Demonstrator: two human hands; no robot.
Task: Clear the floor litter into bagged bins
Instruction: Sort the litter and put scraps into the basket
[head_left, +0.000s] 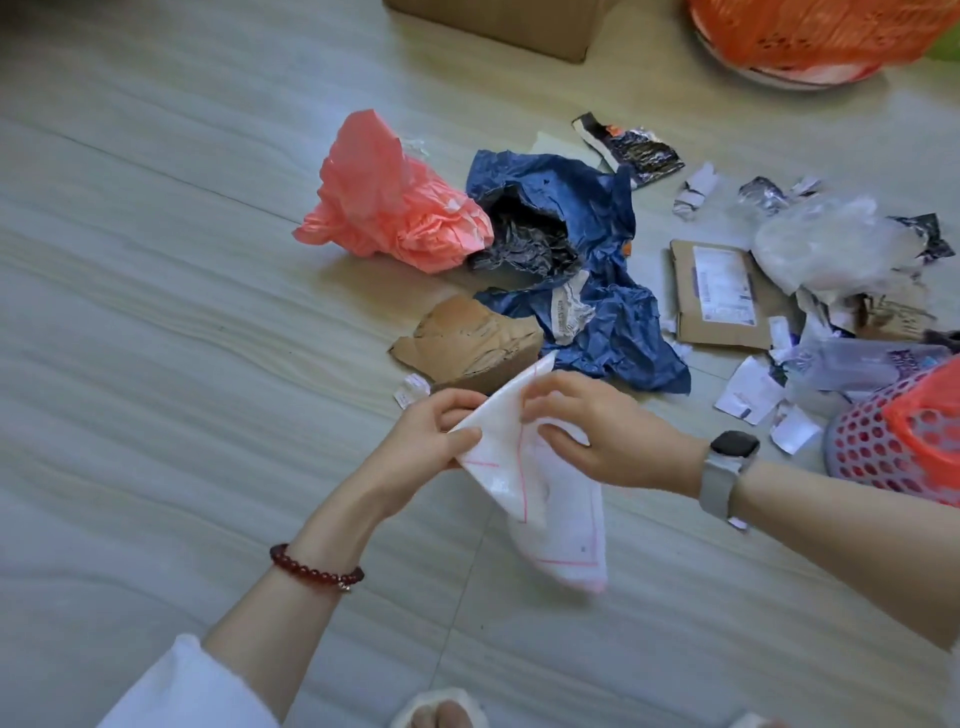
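Across upper-right frame: litter spread on floor (156, 312); white bag in both hands, lower centre.

Largest first: blue wrapper (597, 249), pink bag (384, 202), cardboard scrap (467, 343), paper bits far right. Bagged bins: orange-lined one (810, 36) top right, perforated basket (893, 447) at right edge. White plastic bag (545, 493) hangs w/ long axis running down-right. Left hand (431, 436) pinches its upper-left edge; right hand (597, 431) grips the other side, hands close together. Litter lies just above hands; right hand nearer basket & pile.
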